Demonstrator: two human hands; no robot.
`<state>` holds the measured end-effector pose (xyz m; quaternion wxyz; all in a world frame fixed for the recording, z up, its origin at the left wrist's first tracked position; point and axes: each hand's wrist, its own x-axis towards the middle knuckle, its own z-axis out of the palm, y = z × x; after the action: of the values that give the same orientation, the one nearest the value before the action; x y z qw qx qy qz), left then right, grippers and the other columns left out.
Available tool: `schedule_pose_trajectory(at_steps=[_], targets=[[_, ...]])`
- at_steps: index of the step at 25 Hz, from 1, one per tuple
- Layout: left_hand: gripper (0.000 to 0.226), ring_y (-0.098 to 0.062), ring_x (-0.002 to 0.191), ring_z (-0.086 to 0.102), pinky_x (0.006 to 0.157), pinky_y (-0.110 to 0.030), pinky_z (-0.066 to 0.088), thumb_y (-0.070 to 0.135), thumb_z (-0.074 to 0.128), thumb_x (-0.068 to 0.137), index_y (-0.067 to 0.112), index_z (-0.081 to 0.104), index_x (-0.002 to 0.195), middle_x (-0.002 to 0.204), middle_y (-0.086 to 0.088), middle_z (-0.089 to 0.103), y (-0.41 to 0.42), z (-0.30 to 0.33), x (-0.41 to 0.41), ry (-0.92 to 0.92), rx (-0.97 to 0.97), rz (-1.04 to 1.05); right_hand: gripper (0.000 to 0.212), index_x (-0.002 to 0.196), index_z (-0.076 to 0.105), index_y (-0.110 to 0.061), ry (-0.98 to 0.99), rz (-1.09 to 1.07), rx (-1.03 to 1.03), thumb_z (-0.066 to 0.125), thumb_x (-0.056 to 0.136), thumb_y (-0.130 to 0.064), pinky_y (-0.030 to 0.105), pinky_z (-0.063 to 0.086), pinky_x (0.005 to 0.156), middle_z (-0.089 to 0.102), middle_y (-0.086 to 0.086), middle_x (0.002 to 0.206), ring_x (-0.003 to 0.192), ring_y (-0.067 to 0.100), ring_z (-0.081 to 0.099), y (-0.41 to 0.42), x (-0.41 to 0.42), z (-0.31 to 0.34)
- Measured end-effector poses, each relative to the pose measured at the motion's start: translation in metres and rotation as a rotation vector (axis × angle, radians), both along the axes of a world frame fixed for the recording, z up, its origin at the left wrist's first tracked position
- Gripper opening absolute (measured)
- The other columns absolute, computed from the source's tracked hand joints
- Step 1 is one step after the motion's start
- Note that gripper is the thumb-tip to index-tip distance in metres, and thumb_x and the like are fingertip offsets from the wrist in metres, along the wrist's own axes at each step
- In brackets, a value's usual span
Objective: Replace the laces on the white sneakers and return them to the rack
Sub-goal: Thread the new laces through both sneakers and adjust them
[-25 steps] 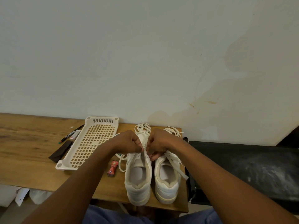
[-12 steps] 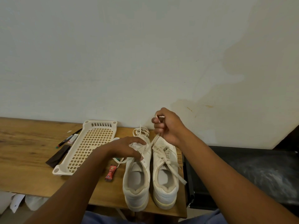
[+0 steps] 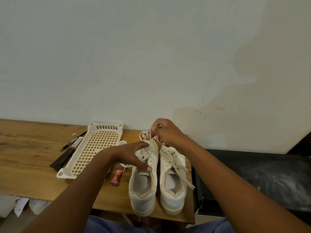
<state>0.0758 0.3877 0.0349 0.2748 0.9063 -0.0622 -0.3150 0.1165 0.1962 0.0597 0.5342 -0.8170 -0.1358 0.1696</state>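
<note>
- Right hand [image 3: 165, 132]: pinching a lace [image 3: 152, 137] of the left sneaker [image 3: 144, 179]; lower and nearer the toe than half a second ago, slack taken up.
- Left hand [image 3: 134, 157]: fingers spread, pressing on the left sneaker's tongue and eyelets; steadying as half a second ago, though a second ago bunched with the right at the tongue.
- Meaning for the task, judged: lace being drawn through or out of the left sneaker; lacing unfinished, return to the rack not begun.
- Sneakers, count two: left sneaker at the table's near edge, heel toward the wearer; right sneaker [image 3: 173, 179] touching its right side, laces loose.
- Loose lace bundle [image 3: 144, 133], count one: beyond the left sneaker's toe, partly behind the right hand.
- Rack [image 3: 94, 148], count one: perforated cream tray, left of the left sneaker.
- Red tube [image 3: 116, 176], count one: just left of the left sneaker.
- Pens [image 3: 74, 140], count uncertain, one or two: left of the rack.
- Dark strip [image 3: 62, 159], count one: left of the rack.
- Table [image 3: 25, 165], count one: wooden, bearing all above.
</note>
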Motion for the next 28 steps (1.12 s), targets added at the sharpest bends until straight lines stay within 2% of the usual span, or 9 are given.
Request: schedule_pose_trajectory(at_steps=[2,7,13,15,17,19,21,24,28], targets=[[0.106,-0.018,0.152,0.026,0.122,-0.038,0.029,0.054,0.084,0.076,0.035,0.021,0.159,0.167,0.011,0.023,0.000,-0.001,0.000,-0.018,0.042,-0.037,0.012,0.094,0.053,-0.012,0.164,-0.078,0.188,0.051,0.103,-0.019,0.023,0.030,0.045,0.075,0.005,0.079,0.047,0.012,0.039,-0.001,-0.001,0.004],[0.105,-0.020,0.145,0.034,0.118,-0.039,0.037,0.042,0.093,0.069,0.035,0.032,0.154,0.161,0.008,0.028,0.002,-0.001,0.001,-0.137,0.008,0.018,0.029,0.102,0.074,-0.023,-0.299,0.372,-0.829,0.071,0.089,-0.050,0.039,0.057,0.083,0.071,-0.004,0.104,0.094,0.018,0.066,0.000,0.000,-0.024],[0.096,-0.022,0.131,0.043,0.104,-0.038,0.049,0.046,0.097,0.057,0.045,0.039,0.133,0.143,0.006,0.031,0.003,-0.004,0.005,-0.225,0.068,0.068,0.012,0.086,0.079,-0.011,-0.162,0.337,-0.553,0.075,0.086,-0.022,0.044,0.057,0.084,0.076,0.007,0.097,0.093,0.024,0.069,-0.002,0.001,-0.017],[0.098,-0.025,0.135,0.040,0.108,-0.039,0.045,0.050,0.097,0.056,0.046,0.037,0.134,0.145,0.005,0.031,0.004,-0.006,0.006,-0.245,0.097,0.069,0.012,0.084,0.073,-0.003,-0.026,0.238,-0.287,0.071,0.087,-0.014,0.039,0.056,0.065,0.075,0.013,0.096,0.073,0.020,0.064,-0.003,-0.001,-0.003],[0.110,-0.024,0.146,0.030,0.116,-0.040,0.036,0.047,0.096,0.061,0.045,0.027,0.148,0.158,0.005,0.025,0.004,-0.005,0.005,-0.264,0.088,0.037,0.012,0.081,0.064,-0.003,0.136,0.129,-0.014,0.059,0.091,-0.007,0.024,0.036,0.043,0.074,0.018,0.092,0.053,0.014,0.048,-0.005,-0.002,0.007],[0.109,-0.019,0.148,0.029,0.116,-0.035,0.034,0.038,0.094,0.069,0.038,0.026,0.154,0.163,0.007,0.025,0.000,-0.001,0.003,-0.236,0.017,0.018,0.014,0.081,0.054,-0.007,0.195,0.032,0.116,0.054,0.094,-0.012,0.021,0.028,0.043,0.073,0.016,0.081,0.048,0.015,0.039,-0.006,-0.002,0.012],[0.100,-0.015,0.142,0.038,0.108,-0.025,0.041,0.030,0.091,0.075,0.036,0.032,0.154,0.160,0.010,0.035,-0.002,0.002,0.001,-0.171,-0.020,0.015,0.020,0.086,0.057,-0.009,0.025,0.023,-0.097,0.061,0.094,-0.027,0.029,0.042,0.051,0.070,0.008,0.085,0.059,0.019,0.052,-0.007,0.002,0.003],[0.091,-0.004,0.123,0.049,0.087,-0.010,0.046,0.024,0.089,0.077,0.036,0.038,0.151,0.142,0.016,0.046,-0.002,0.004,0.000,-0.127,-0.037,0.004,0.025,0.102,0.074,-0.024,-0.282,0.330,-0.736,0.072,0.089,-0.045,0.035,0.054,0.082,0.069,-0.007,0.111,0.099,0.017,0.064,-0.008,0.001,-0.011],[0.093,-0.007,0.139,0.037,0.108,-0.023,0.031,0.031,0.088,0.078,0.035,0.035,0.154,0.154,0.016,0.038,-0.004,0.009,-0.003,-0.076,-0.040,-0.029,0.015,0.088,0.081,-0.019,-0.210,0.342,-0.683,0.074,0.087,-0.032,0.035,0.056,0.076,0.076,0.000,0.099,0.093,0.021,0.069,-0.010,0.006,-0.012]])
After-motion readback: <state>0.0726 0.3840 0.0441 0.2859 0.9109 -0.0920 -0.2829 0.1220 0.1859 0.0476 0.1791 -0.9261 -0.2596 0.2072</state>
